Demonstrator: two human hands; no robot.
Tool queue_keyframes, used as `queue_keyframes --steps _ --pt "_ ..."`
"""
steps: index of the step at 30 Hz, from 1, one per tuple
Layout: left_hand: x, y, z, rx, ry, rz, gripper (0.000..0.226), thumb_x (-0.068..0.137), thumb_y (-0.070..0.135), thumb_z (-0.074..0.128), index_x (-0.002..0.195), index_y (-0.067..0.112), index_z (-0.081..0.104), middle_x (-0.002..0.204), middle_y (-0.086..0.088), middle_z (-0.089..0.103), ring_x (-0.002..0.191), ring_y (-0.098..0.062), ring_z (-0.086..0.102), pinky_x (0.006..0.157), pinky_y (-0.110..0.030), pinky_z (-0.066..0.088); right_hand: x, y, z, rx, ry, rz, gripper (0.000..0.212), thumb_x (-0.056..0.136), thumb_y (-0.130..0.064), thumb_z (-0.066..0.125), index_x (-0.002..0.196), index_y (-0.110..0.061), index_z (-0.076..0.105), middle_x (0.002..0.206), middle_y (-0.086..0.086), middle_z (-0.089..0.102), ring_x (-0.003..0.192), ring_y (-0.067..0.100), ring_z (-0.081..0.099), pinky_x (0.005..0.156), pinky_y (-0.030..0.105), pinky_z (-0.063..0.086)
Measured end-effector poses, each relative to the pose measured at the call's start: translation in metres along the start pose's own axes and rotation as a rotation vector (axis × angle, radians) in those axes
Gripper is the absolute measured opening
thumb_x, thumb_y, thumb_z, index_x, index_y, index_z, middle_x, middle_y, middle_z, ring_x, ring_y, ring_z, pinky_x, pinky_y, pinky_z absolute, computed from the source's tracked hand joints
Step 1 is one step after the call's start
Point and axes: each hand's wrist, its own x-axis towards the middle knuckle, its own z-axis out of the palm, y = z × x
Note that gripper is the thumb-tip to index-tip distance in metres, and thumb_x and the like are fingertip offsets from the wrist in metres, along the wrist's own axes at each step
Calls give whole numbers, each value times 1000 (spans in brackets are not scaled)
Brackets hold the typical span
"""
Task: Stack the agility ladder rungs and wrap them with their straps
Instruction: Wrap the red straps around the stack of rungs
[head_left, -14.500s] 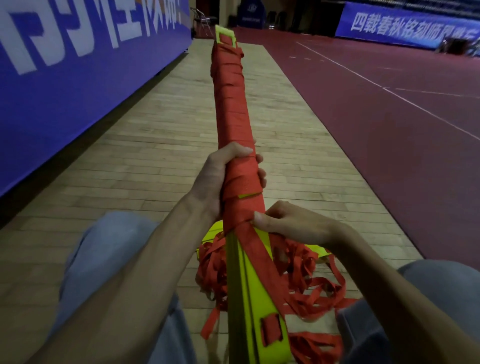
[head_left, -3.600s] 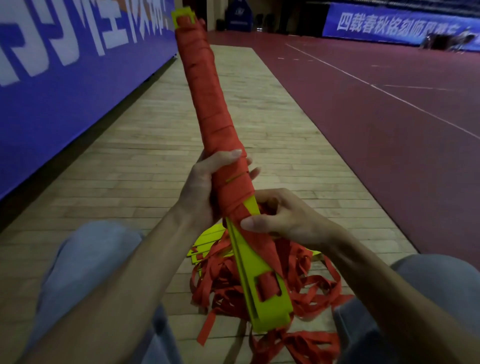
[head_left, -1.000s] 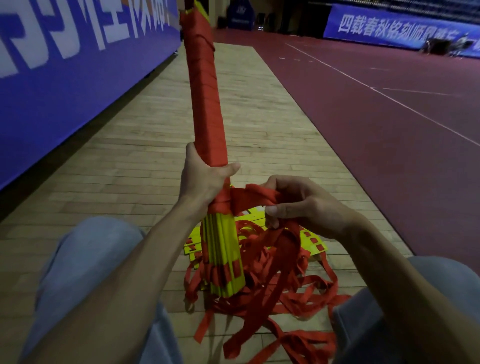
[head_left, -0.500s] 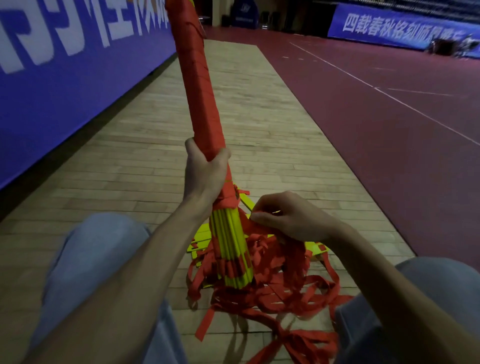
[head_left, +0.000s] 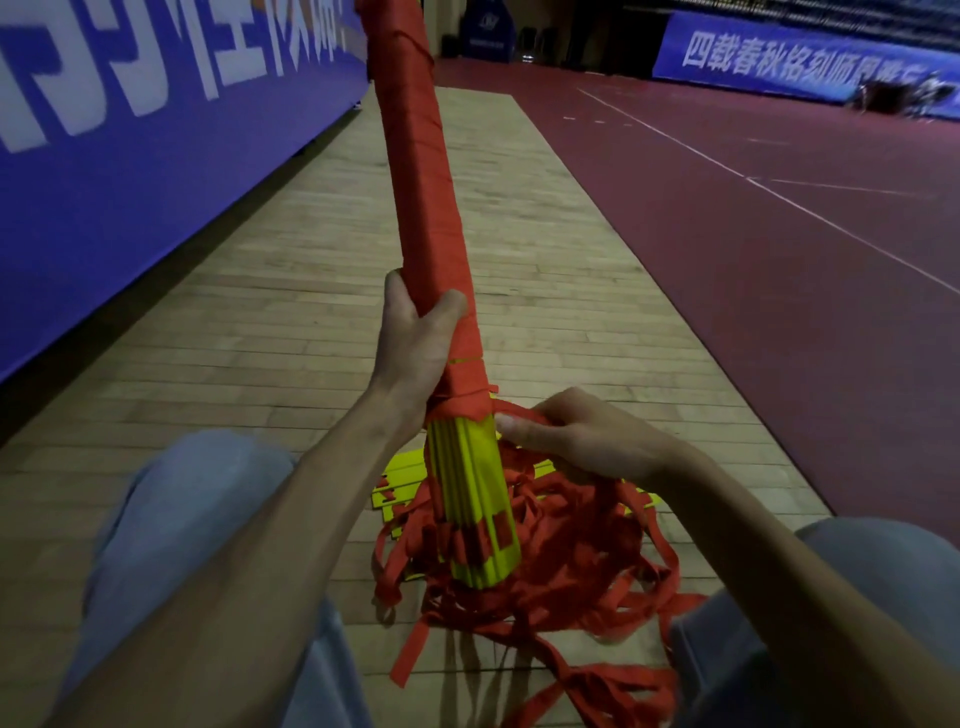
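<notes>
A stack of yellow ladder rungs (head_left: 470, 483) stands nearly upright between my knees, its lower end on the floor. Red strap (head_left: 423, 182) is wound tightly round most of its length, leaving the bottom part yellow. My left hand (head_left: 415, 348) grips the wrapped bundle just above the last turn. My right hand (head_left: 576, 434) pinches the red strap close against the right side of the bundle, at the edge of the wrapping. A tangle of loose red strap (head_left: 571, 561) lies round the base. More yellow rungs (head_left: 402, 480) lie flat behind it.
I sit on a wooden plank floor (head_left: 260, 338) with my knees (head_left: 202, 499) on either side of the bundle. A blue banner wall (head_left: 130, 130) runs along the left. Dark red court surface (head_left: 753, 234) fills the right side.
My right hand has brought the strap round and up against the bundle, adding a turn lower down. The bundle has tilted slightly, and my left hand keeps its grip.
</notes>
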Motion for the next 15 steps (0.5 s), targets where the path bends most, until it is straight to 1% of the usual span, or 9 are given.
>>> queue_keyframes --steps 2,4,6,7,9,10,12,14,15 --pt "0 2 0 -28 -35 -9 26 87 3 60 105 17 48 84 1 56 53 1 55 48 -20 49 1 1 -2 -110 24 -72 45 96 -40 57 70 -4 55 54 -5 37 45 6 33 48 23 29" --pt "-3 2 1 -52 -54 -16 33 85 0 64 109 15 47 88 -1 56 54 0 57 46 -20 49 1 0 0 -213 60 -113 40 99 -37 55 74 -5 57 61 1 46 52 8 40 56 29 33" --pt "-5 0 2 -64 -61 -19 40 84 -1 68 114 16 46 92 -3 57 55 1 59 44 -19 49 1 -2 6 -332 85 -132 41 99 -43 50 84 -6 60 70 5 55 57 8 44 58 27 34" --pt "-6 -1 3 -65 -63 -22 44 84 0 70 116 18 45 94 -3 58 56 2 60 44 -19 49 1 -3 10 -398 86 -133 42 98 -49 49 86 -9 58 73 2 55 58 6 43 58 26 33" --pt "-7 -6 7 -52 -60 -24 51 83 3 73 119 23 42 95 -1 60 60 3 61 50 -18 51 -2 -5 18 -473 63 -78 41 90 -65 49 84 -25 45 78 -8 50 63 3 42 58 26 31" --pt "-8 -8 9 -47 -54 -26 53 83 5 74 120 24 41 95 1 61 64 2 62 56 -19 53 -2 -6 22 -480 62 -39 45 83 -73 50 83 -31 37 79 -12 46 64 2 41 57 24 31" --pt "-8 -12 12 -35 -40 -39 54 85 11 75 123 24 39 100 2 61 77 -3 63 66 -24 52 -3 -7 32 -487 138 16 62 68 -84 55 82 -30 28 76 -14 43 62 1 39 53 22 28" --pt "-8 -15 14 -31 -33 -56 54 89 17 72 128 21 36 107 1 59 88 -10 61 72 -27 50 -1 -6 38 -539 245 46 73 58 -89 59 85 -28 29 73 -11 45 59 2 40 49 24 27" --pt "-8 -17 14 -27 -31 -69 54 90 19 70 131 19 34 112 -2 57 93 -13 60 75 -29 51 0 -6 41 -571 278 57 75 58 -89 60 88 -26 32 73 -10 46 59 5 42 49 26 28"
